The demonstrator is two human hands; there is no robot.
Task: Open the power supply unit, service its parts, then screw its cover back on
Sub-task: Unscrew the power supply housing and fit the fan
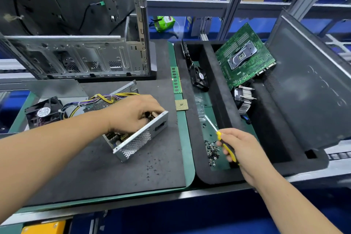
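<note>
Servicing looks like the step in hand: the power supply unit (136,137) lies uncovered on the desk (95,167), and the left hand (133,114) reaches into its open top with fingers curled down among the parts, though what they grip, if anything, is hidden by the hand itself. Off to that hand's right, the right hand (241,148) grips a yellow-handled screwdriver (224,142), shaft pointing up and away, just beside a pile of screws (212,151). What may be the cover (57,89) lies beyond the left forearm; the next move probably calls for finishing inside, then fetching it and a screw.
</note>
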